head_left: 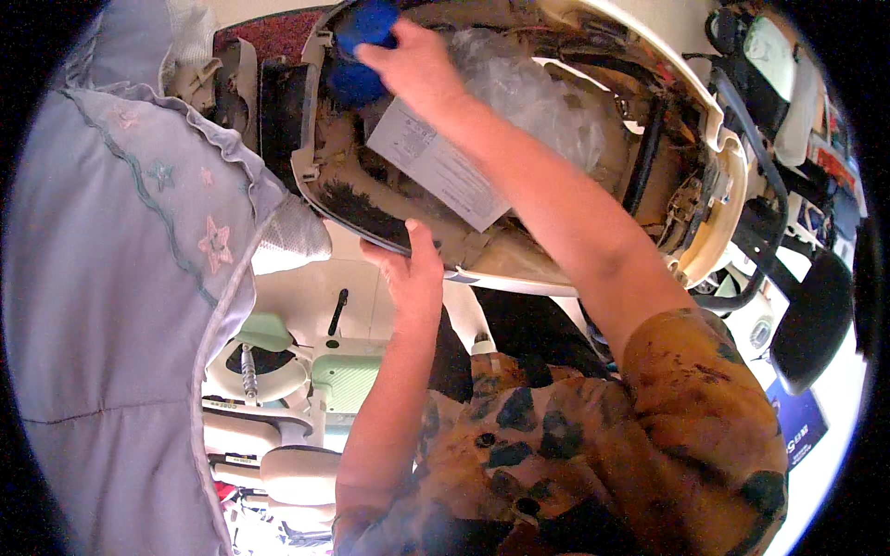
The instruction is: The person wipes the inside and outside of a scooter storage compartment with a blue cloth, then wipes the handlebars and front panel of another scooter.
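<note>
My right hand [414, 72] reaches to the far left end of an open, cream scooter body [519, 269]. Its fingers are closed on a crumpled blue cloth [371, 26], part of which hangs below them against the inner wall. My left hand [411, 273] grips the near rim of the scooter body, thumb on top of the edge and its other fingers partly hidden. Under my right forearm, a white printed paper sheet [436, 165] lies at a slant inside the cavity. Clear crumpled plastic [547, 111] fills the space beside it.
A lavender quilted cover [120, 278] with stitched stars hangs along the left. Several other scooters stand nearby, one with a green footboard [348, 385] below left. Black tubing and a dark mirror-like part [811, 320] jut in at right. A blue box [795, 422] sits lower right.
</note>
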A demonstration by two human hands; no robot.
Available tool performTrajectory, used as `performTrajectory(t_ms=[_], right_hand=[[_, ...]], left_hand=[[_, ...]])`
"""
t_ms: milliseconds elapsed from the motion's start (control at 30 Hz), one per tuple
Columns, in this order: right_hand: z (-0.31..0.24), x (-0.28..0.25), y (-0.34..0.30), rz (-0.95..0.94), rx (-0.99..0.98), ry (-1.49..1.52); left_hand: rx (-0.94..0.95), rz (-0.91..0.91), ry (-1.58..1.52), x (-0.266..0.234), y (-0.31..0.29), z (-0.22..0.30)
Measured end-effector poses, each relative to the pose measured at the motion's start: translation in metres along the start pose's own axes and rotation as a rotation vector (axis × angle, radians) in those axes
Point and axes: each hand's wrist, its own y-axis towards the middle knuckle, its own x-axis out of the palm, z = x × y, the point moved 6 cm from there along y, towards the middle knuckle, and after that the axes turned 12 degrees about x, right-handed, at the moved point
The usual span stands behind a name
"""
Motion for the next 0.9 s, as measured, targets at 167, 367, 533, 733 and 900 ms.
performTrajectory(t_ms=[167, 367, 533, 733, 900], right_hand=[[0.031, -0.099, 0.015, 0.634, 0.105, 0.345], [0.056, -0.011, 0.092, 0.709, -0.13, -0.817], [0.047, -0.004, 0.053, 0.226, 0.018, -0.756], [0.036, -0.071, 0.064, 0.335, 0.077, 0.494], [-0.03, 0.033, -0.012, 0.425, -0.413, -0.174]], left_hand=[[0.1, 0.067, 0.065, -0.01, 0.006, -0.018], [0.082, 0.013, 0.124, -0.002, 0.005, -0.018], [0.05, 0.035, 0.096, -0.004, 0.002, 0.0], [0.16, 0.047, 0.121, -0.005, 0.007, -0.018], [0.013, 0.034, 0.19, -0.003, 0.001, -0.005]])
